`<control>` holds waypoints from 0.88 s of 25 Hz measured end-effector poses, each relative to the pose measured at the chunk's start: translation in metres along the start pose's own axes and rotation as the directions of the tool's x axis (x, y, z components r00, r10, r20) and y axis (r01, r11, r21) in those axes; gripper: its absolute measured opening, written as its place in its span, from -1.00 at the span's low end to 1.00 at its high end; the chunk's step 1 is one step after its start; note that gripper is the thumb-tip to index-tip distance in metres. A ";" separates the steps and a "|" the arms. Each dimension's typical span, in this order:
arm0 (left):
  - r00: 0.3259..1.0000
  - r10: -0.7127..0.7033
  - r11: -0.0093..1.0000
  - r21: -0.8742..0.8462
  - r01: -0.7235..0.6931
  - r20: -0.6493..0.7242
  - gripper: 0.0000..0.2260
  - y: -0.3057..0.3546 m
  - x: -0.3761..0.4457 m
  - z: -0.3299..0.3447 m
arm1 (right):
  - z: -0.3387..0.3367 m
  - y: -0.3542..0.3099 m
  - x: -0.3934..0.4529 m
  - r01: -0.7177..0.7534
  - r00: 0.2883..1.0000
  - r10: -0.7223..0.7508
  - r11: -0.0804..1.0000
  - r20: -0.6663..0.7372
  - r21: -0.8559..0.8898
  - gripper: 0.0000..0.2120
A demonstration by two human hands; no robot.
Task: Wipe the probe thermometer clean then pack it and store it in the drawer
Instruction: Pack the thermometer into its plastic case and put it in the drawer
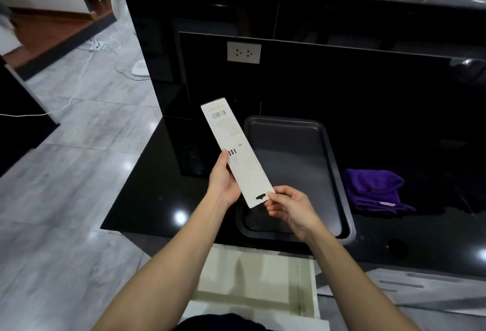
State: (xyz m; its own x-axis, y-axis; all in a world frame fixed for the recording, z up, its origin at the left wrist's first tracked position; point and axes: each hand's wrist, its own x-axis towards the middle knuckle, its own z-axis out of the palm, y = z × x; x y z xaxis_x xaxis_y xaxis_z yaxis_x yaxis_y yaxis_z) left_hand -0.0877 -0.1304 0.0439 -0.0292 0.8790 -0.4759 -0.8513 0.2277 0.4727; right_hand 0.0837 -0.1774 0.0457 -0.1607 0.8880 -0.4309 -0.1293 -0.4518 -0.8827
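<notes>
Long white box (236, 154), presumably the thermometer's pack, held above the baking tray (331, 173), long axis running far-left to near-right. Left hand (223, 181) grips its mid-length edge; right hand (289, 207) pinches the near end by the hang slot. The open drawer (252, 278) lies directly below, nearer. A barcode shows; print unreadable.
</notes>
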 end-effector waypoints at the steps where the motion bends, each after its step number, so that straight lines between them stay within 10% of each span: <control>1: 1.000 -0.005 1.000 -0.004 0.005 -0.005 -0.59 -0.003 -0.001 0.000 | 0.001 0.001 0.000 0.005 1.000 -0.005 1.000 -0.014 0.000 -0.96; 10: 1.000 0.016 0.994 0.106 -0.016 -0.001 -0.64 -0.005 -0.009 -0.006 | 0.000 0.008 -0.003 0.154 0.975 -0.166 0.984 -0.146 -0.091 -0.97; 22: 0.991 -0.055 0.998 0.042 0.050 0.122 -0.80 0.009 -0.022 -0.008 | -0.024 0.004 -0.004 0.508 0.738 -0.617 0.774 -0.272 -0.378 -0.81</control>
State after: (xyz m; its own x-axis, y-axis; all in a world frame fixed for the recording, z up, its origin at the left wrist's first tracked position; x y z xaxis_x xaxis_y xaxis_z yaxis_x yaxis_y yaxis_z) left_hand -0.0985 -0.1507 0.0524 0.0821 0.9096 -0.4072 -0.8287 0.2893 0.4792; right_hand 0.1076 -0.1806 0.0393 0.2276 0.9577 0.1759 0.1881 0.1340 -0.9730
